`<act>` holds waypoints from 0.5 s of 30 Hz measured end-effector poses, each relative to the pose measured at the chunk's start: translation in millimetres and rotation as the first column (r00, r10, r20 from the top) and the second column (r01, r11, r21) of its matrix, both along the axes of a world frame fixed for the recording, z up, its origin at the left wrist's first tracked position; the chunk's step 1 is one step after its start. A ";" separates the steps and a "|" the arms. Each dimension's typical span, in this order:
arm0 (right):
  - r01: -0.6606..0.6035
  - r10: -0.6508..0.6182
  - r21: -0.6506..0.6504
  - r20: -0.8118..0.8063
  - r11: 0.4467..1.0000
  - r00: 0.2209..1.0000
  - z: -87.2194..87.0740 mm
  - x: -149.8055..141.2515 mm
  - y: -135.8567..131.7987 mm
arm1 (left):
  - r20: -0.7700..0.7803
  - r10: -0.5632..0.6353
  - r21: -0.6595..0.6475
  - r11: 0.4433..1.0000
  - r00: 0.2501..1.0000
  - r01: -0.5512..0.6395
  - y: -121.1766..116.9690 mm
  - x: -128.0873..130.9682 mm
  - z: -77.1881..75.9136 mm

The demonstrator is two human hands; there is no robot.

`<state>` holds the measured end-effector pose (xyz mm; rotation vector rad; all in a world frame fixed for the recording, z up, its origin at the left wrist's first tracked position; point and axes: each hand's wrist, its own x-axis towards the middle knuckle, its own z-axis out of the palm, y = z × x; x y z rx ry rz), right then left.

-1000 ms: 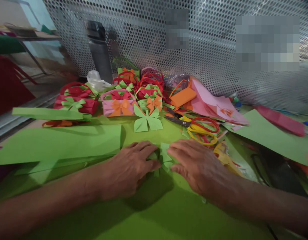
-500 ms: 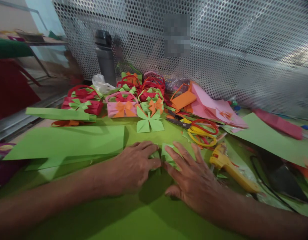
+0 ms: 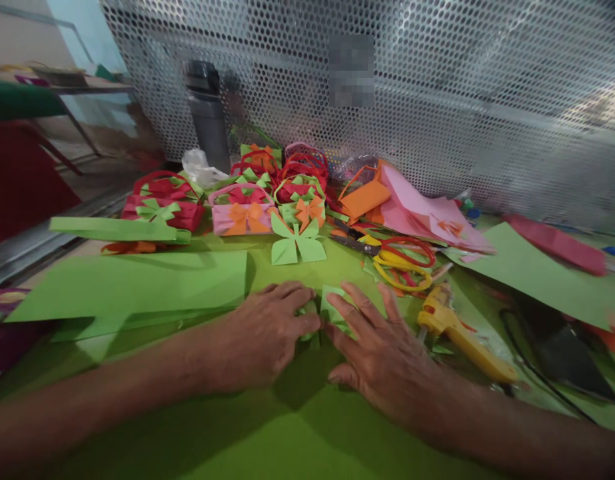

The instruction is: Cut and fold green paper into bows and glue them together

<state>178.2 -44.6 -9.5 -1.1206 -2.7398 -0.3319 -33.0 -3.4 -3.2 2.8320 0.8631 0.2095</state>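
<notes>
Both my hands press on a small folded piece of green paper [image 3: 332,308] lying on the green sheet [image 3: 297,427] that covers the table. My left hand [image 3: 262,333] is curled, its fingertips pinched on the left part of the fold. My right hand [image 3: 382,353] lies flat with its fingers spread over the right part. Most of the small piece is hidden under the fingers. A finished green paper bow [image 3: 294,243] lies just beyond them.
Paper baskets with bows, red [image 3: 162,203] and pink [image 3: 242,213], stand at the back by a grey bottle [image 3: 207,120] and a perforated metal screen. Scissors [image 3: 387,257], a yellow glue gun [image 3: 457,333], pink paper [image 3: 422,210] lie right; green sheets [image 3: 132,283] left.
My right hand has slid down and left and spread its fingers over the folded piece, uncovering the yellow glue gun. My left hand has stayed in place.
</notes>
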 end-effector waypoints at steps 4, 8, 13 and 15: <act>-0.003 0.003 -0.025 0.000 1.000 1.000 0.4 -1.7 1.5 | 0.002 0.005 -0.013 1.000 1.000 -0.005 -1.5 -0.7 -1.9; 0.003 -0.004 -0.044 -0.005 0.999 1.000 2.1 -2.7 2.2 | 0.028 0.004 0.013 1.000 1.000 -0.004 -1.3 -2.3 -5.2; 0.010 -0.011 -0.059 -0.007 0.998 1.000 2.1 -1.0 2.3 | 0.028 -0.010 0.022 1.000 1.000 0.010 -1.9 -2.4 -2.3; 0.014 -0.014 -0.059 -0.008 0.998 1.000 0.4 -0.1 2.7 | -0.009 -0.011 0.005 1.000 1.000 0.011 -2.5 -1.8 0.4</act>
